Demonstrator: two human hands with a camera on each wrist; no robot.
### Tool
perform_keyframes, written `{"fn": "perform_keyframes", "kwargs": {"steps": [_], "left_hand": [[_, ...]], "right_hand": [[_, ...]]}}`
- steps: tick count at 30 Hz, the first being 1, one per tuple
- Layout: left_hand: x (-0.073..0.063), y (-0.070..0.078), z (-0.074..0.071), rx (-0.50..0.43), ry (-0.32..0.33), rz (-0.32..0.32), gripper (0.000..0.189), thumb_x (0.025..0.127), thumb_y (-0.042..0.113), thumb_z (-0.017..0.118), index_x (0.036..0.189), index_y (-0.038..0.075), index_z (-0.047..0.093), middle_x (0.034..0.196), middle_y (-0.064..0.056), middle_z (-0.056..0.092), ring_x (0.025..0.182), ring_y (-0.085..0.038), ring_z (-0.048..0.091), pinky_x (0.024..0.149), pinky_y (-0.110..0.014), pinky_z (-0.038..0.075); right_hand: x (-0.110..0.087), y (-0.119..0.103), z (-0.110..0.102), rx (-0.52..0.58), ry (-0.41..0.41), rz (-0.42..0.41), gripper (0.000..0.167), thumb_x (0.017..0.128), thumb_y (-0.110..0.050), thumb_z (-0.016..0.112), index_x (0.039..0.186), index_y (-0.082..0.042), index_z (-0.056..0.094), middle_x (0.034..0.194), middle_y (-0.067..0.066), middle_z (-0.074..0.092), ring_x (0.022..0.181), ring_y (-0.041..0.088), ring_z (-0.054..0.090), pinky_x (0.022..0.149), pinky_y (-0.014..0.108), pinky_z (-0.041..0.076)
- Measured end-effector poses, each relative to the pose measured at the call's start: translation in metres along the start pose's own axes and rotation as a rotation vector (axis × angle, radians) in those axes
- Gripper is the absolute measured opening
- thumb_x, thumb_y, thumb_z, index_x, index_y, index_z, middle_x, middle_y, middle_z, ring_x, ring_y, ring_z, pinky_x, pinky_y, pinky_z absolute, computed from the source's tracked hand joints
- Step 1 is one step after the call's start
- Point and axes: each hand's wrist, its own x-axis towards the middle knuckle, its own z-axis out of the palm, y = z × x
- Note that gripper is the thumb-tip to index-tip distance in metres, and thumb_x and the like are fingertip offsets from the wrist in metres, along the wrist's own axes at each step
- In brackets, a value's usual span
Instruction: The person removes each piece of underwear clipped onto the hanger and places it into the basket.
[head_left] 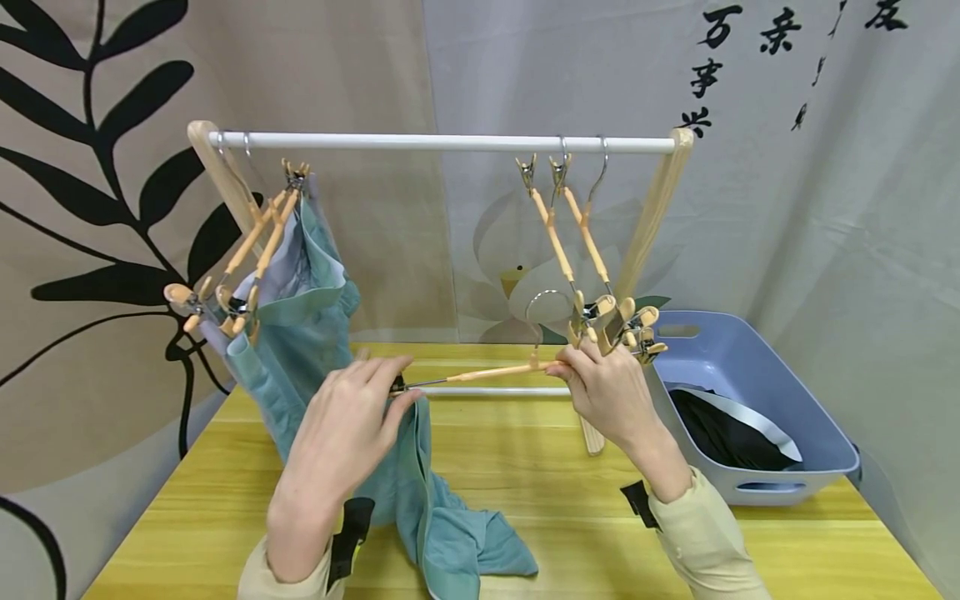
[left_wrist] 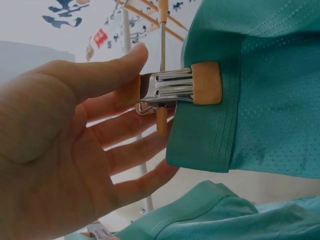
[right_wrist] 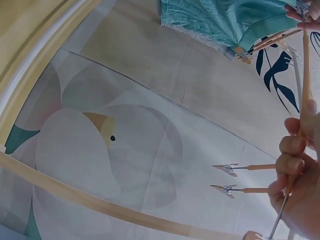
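Both hands hold a wooden clip hanger (head_left: 491, 372) level over the table, its metal hook pointing up. My left hand (head_left: 337, 433) pinches the clip (left_wrist: 175, 84) at its left end, thumb on one handle and fingers behind. That clip bites the hemmed edge of a teal garment (head_left: 457, 533), which hangs from it down onto the table. Toward the hanger's right end, my right hand (head_left: 615, 392) grips the bar, fingers curled round it in the right wrist view. The right-end clip (head_left: 645, 333) sticks out beyond that hand.
A rack with a white rail (head_left: 450, 143) spans the back. Teal and lavender clothing (head_left: 300, 317) hangs from clip hangers at its left. Two bare clip hangers (head_left: 588, 242) hang at the right, close above my right hand. A blue basket (head_left: 817, 425) with black-and-white cloth (head_left: 727, 429) stands right.
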Motion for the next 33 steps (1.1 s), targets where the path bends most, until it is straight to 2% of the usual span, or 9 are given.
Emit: {"fn": "perform_keyframes", "kwargs": {"steps": [3, 9, 12, 19, 26, 33], "left_hand": [[0.0001, 0.0000, 0.0008, 0.004, 0.008, 0.015, 0.031, 0.082, 0.018, 0.073, 0.107, 0.000, 0.067, 0.099, -0.013, 0.071, 0.086, -0.028, 0.068, 0.080, -0.045, 0.053], [-0.0005, 0.0000, 0.0021, 0.002, 0.038, 0.042, 0.024, 0.079, 0.015, 0.075, 0.098, 0.002, 0.068, 0.088, -0.008, 0.070, 0.070, -0.022, 0.065, 0.071, -0.038, 0.053], [-0.0007, -0.0003, 0.0030, 0.014, 0.065, 0.063, 0.023, 0.076, 0.014, 0.078, 0.093, 0.003, 0.068, 0.082, -0.005, 0.069, 0.066, -0.021, 0.063, 0.068, -0.037, 0.053], [-0.0007, 0.0003, 0.0041, 0.047, 0.126, 0.087, 0.022, 0.071, 0.014, 0.081, 0.087, 0.006, 0.068, 0.077, -0.004, 0.069, 0.063, -0.024, 0.062, 0.063, -0.036, 0.052], [-0.0007, 0.0006, 0.0044, 0.045, 0.132, 0.081, 0.021, 0.070, 0.013, 0.081, 0.085, 0.006, 0.068, 0.075, -0.004, 0.069, 0.062, -0.025, 0.062, 0.060, -0.036, 0.052], [-0.0008, -0.0004, 0.0063, 0.046, 0.142, 0.091, 0.019, 0.071, 0.012, 0.081, 0.083, 0.007, 0.067, 0.072, -0.003, 0.068, 0.058, -0.023, 0.060, 0.060, -0.035, 0.051]], "right_hand": [[-0.0001, 0.0005, -0.0003, 0.007, 0.002, -0.006, 0.053, 0.099, -0.043, 0.032, 0.075, -0.007, 0.062, 0.061, 0.000, 0.051, 0.039, 0.009, 0.026, 0.044, 0.025, 0.024], [-0.0011, 0.0011, -0.0008, 0.008, 0.004, -0.016, 0.053, 0.098, -0.044, 0.030, 0.074, -0.007, 0.060, 0.062, 0.001, 0.048, 0.040, 0.009, 0.025, 0.043, 0.020, 0.017], [-0.0017, 0.0011, -0.0008, 0.004, 0.007, -0.010, 0.053, 0.098, -0.045, 0.030, 0.075, -0.008, 0.061, 0.062, 0.001, 0.048, 0.041, 0.012, 0.030, 0.043, 0.020, 0.018], [-0.0014, 0.0006, -0.0019, 0.009, -0.006, -0.006, 0.054, 0.098, -0.046, 0.029, 0.075, -0.008, 0.060, 0.062, 0.001, 0.048, 0.042, 0.011, 0.030, 0.042, 0.019, 0.018], [-0.0003, 0.0000, -0.0021, 0.036, 0.006, -0.012, 0.052, 0.098, -0.045, 0.032, 0.074, -0.008, 0.060, 0.061, 0.000, 0.048, 0.044, 0.010, 0.034, 0.040, 0.016, 0.016], [-0.0006, -0.0003, -0.0026, 0.028, 0.010, -0.012, 0.051, 0.098, -0.046, 0.031, 0.076, -0.008, 0.059, 0.060, 0.001, 0.044, 0.045, 0.010, 0.031, 0.040, 0.016, 0.015]]}}
